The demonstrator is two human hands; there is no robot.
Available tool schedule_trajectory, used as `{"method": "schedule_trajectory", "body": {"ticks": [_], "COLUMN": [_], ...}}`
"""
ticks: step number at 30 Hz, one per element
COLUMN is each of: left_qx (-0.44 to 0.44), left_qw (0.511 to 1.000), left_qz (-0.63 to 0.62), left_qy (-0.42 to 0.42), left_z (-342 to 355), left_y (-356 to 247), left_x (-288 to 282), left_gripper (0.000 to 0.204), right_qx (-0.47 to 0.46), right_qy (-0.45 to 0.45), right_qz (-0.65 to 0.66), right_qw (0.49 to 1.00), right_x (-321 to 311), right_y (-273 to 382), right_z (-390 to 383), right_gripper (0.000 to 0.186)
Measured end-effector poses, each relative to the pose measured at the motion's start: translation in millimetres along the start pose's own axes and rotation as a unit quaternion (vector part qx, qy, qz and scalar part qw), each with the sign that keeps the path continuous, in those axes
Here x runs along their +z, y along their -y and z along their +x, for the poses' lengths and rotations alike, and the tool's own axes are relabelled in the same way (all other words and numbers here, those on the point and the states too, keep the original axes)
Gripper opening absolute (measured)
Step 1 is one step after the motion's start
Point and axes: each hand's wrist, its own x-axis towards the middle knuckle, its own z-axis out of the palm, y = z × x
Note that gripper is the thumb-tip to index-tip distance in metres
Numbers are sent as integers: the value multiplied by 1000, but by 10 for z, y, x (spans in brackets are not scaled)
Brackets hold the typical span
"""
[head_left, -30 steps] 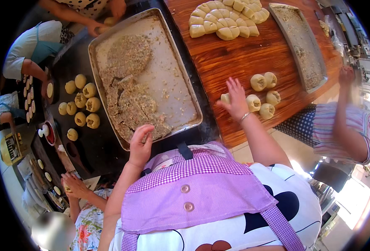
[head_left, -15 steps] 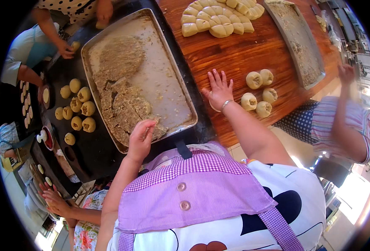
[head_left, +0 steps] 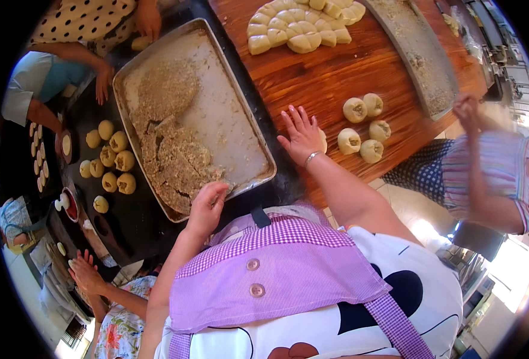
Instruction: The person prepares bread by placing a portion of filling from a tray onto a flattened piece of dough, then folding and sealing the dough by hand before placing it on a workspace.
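My right hand lies on the wooden table with its fingers spread. A pale piece of dough shows at the right edge of its palm, mostly covered. My left hand is over the near corner of a metal tray, thumb and fingers pressed together beside the crumbly brown filling. What the fingers hold, if anything, I cannot make out. Right of my right hand sit several round dough buns with filling showing at their gathered tops.
Cut dough portions lie at the far side of the wooden table, near a long floury tray. On the dark table at left are several filled buns. Co-workers' hands work at left; another person stands at right.
My right hand has moved left over the dough piece, which now shows at its right edge instead of its left. My left hand stays by the filling. The whole view has shifted slightly.
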Motion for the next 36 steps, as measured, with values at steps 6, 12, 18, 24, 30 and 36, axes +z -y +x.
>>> {"method": "schedule_trajectory", "body": {"ticks": [6, 12, 18, 24, 30, 36], "left_qx": [-23, 14, 13, -145, -184, -110], "left_qw": [999, 1000, 1000, 959, 497, 503], "left_qz": [-27, 24, -4, -244, -846, -857], "left_qy": [-14, -12, -10, -12, 48, -8], "left_z": [40, -81, -74, 111, 107, -140], "left_y": [32, 24, -6, 213, 509, 119], "left_x": [-55, 4, 86, 224, 379, -324], "left_gripper": [20, 21, 20, 24, 62, 75], "right_qx": [111, 140, 358, 343, 156, 108], "right_qy": [-14, -202, -243, -150, 136, 200], "right_qz": [-38, 237, 341, 564, 754, 648], "right_qw": [993, 940, 834, 736, 623, 727], "right_x": [-89, -44, 281, -54, -784, -634], "right_y": [-89, -326, -167, -39, 1345, 1481], "right_z": [-181, -502, -681, -390, -437, -14], "right_gripper": [78, 77, 80, 45, 40, 29]}}
